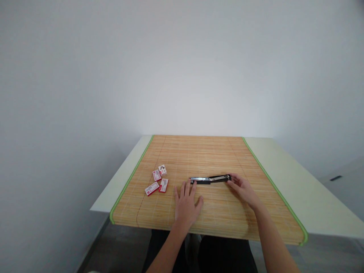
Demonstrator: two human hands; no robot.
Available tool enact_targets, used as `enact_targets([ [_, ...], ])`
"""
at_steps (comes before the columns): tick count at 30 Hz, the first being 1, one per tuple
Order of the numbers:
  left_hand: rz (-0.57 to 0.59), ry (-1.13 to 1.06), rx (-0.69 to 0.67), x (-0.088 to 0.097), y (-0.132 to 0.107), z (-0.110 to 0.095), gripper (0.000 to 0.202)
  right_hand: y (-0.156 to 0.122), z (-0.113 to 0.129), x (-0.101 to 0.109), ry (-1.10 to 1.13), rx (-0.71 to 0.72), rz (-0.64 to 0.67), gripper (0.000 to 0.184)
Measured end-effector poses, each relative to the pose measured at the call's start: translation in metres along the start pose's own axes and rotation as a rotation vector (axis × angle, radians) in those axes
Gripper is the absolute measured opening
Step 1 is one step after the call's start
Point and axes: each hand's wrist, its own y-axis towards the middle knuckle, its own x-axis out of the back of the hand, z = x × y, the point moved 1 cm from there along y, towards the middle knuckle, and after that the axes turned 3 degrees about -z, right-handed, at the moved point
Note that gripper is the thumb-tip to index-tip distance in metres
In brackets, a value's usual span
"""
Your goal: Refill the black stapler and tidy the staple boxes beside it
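A black stapler [200, 181] is folded wide open on the mat, its metal channel showing on the left part and its other half stretched out to the right. My right hand [243, 189] grips the right end between thumb and fingers. My left hand [187, 204] is open, fingers spread over the mat, with its fingertips at the stapler's left end. Whether they press on it I cannot tell. Left of that hand lie several small red-and-white boxes [152, 188], their print too small to read.
A bamboo mat [204, 151] with green edging covers the middle of a white table [301, 189]. The table's far edge meets a plain pale wall [199, 68]. My legs are under the near edge.
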Motion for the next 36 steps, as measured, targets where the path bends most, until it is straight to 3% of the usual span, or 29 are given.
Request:
enact_targets([
  [5,0.008,-0.032,-0.008,-0.001,0.001,0.002,0.069,-0.008,-0.010,-0.010,0.051,-0.002,-0.087,0.060],
  [12,0.018,-0.060,-0.003,0.000,0.001,0.002,0.069,-0.018,-0.005,-0.019,0.054,0.021,-0.170,0.058],
  [22,-0.039,-0.123,-0.032,-0.001,-0.003,0.008,0.061,-0.044,-0.011,-0.044,-0.083,0.037,-0.343,0.085],
  [26,-0.169,-0.091,0.064,0.012,-0.008,0.030,0.046,-0.050,-0.009,-0.048,-0.203,0.064,-0.369,0.086],
  [31,-0.349,0.075,0.312,0.042,-0.007,0.082,0.042,-0.051,-0.007,-0.049,-0.220,0.082,-0.384,0.081],
  [36,-0.334,0.175,0.403,0.053,-0.001,0.108,0.040,-0.052,-0.001,-0.049,-0.201,0.087,-0.365,0.075],
])
